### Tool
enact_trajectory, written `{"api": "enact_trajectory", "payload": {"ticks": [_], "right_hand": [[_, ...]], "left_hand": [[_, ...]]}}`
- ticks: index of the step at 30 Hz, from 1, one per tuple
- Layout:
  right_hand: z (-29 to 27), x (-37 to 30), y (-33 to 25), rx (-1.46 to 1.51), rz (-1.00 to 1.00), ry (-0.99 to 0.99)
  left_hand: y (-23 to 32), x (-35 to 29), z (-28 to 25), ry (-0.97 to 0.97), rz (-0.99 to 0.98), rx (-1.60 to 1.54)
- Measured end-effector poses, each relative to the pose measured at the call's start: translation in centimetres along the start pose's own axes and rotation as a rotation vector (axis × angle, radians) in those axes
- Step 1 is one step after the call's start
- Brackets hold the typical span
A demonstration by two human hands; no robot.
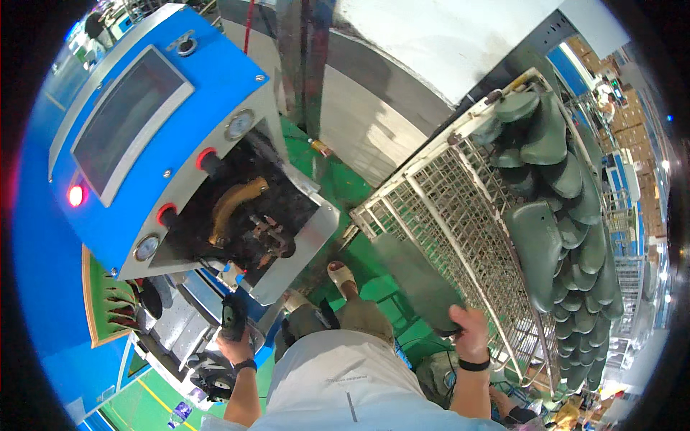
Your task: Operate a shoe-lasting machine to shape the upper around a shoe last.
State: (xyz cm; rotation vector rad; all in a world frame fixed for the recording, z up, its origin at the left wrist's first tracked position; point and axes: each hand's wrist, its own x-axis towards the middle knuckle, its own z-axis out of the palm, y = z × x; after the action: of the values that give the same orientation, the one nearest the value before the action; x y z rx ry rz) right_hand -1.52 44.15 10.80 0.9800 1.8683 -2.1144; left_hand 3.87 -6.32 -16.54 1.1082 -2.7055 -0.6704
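Slab (417, 281), long, dark green and blurred, is gripped at its near end by the right hand (471, 335) and reaches forward just beside a wire cage (447, 205), though whether the two touch cannot be told. The left hand (236, 348) is closed around the lower part of a small black object (233, 316), near the front of a blue machine (208, 75). Many dark green shoe shapes (533, 248) crowd the cage's right side, overlapping.

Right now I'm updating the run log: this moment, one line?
left grip: black shoe; right grip: green shoe last; nearby: wire cage
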Motion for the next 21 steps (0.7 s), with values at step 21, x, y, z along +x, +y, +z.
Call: {"api": "enact_trajectory", "payload": {"ticks": [21], "right_hand": [[-3.3,35.5,40.5,-0.613,0.225,0.619]], "left_hand": [[8.9,-3.3,-12.9,-0.548,-0.278,-0.263]]}}
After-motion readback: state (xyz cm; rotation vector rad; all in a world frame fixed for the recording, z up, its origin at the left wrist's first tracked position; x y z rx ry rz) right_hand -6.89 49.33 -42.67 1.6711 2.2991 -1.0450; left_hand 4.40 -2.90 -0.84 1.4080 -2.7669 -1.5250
